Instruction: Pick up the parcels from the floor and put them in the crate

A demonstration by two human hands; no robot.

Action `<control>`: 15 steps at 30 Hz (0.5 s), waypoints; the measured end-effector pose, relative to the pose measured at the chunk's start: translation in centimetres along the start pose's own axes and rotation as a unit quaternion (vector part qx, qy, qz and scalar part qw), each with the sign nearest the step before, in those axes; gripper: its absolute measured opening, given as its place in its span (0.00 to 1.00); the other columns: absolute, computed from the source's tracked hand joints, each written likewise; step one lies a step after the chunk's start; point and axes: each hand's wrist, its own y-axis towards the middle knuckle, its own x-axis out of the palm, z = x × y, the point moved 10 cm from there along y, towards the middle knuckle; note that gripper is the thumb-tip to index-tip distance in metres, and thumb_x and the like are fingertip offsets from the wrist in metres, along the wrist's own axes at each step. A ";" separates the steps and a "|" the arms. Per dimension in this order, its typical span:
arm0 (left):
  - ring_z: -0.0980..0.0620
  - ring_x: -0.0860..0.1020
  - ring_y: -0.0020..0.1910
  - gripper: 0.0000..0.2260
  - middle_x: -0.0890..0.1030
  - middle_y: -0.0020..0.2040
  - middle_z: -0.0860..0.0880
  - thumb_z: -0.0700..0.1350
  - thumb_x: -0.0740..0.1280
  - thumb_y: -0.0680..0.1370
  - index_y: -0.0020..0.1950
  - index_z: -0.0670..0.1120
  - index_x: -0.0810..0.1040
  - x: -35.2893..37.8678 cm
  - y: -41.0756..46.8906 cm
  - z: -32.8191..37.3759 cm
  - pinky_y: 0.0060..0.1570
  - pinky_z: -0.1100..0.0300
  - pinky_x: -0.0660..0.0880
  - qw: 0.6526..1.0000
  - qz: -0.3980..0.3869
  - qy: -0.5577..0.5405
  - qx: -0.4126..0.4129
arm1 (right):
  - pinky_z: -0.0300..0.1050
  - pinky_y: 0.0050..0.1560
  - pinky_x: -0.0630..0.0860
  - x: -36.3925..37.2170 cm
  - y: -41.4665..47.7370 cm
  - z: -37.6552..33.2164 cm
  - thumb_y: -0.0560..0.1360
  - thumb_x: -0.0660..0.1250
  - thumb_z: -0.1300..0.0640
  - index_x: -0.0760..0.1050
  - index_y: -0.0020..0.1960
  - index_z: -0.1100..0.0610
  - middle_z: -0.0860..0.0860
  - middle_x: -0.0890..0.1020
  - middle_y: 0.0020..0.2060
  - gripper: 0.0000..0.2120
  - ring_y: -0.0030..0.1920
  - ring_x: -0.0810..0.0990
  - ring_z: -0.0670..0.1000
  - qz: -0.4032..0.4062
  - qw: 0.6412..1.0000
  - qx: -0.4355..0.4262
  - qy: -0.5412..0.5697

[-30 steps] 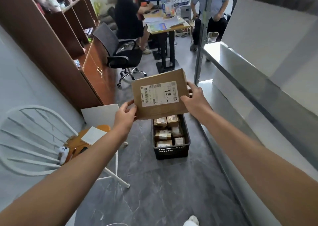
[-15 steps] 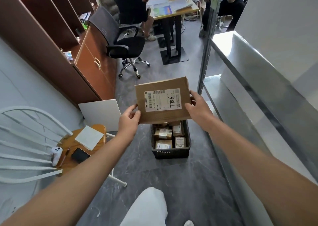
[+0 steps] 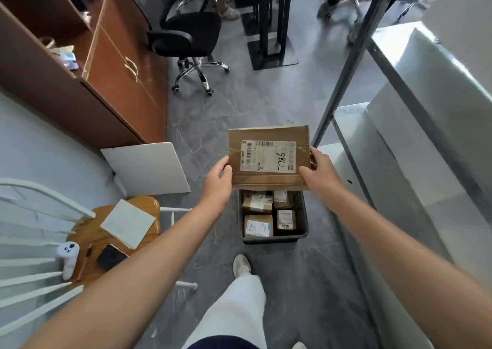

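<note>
Item in hand: flat brown cardboard parcel w/ white shipping label (image 3: 269, 157), label up and marked by hand in black. Left hand (image 3: 217, 181) grips its left edge, fingers curled around the edge. Right hand (image 3: 320, 174) grips the right edge, thumb on top by the label; its other fingers are mostly hidden behind the parcel.

Change vs. 1 s ago: same two-handed hold, no regrip seen. View has tipped down toward the grey stone-look floor (image 3: 306, 282). A white-trousered leg and pale shoe (image 3: 241, 265) now show, stepped fwd just short of the dark plastic crate (image 3: 274, 238). Parcel sits lower in view, its near edge overlapping the crate's far end.

Crate contents: several small brown labelled boxes (image 3: 257, 225), covering most of the base that shows.

Assessment: approach phase, placing not yet begun. Parcel looks about as wide as the crate, so it will prob. have to lie flat on top of the small boxes; skewed entry risks catching the rim.
</note>
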 end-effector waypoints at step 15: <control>0.64 0.68 0.63 0.19 0.70 0.72 0.55 0.45 0.59 0.83 0.74 0.51 0.68 9.9 11.3 -17.0 0.62 0.68 0.63 0.985 -0.122 0.049 -0.110 | 0.19 0.41 0.70 9.9 7.8 18.4 0.77 0.58 0.71 0.61 0.75 0.41 0.28 0.74 0.57 0.34 0.48 0.72 0.21 -0.022 0.978 0.185 0.092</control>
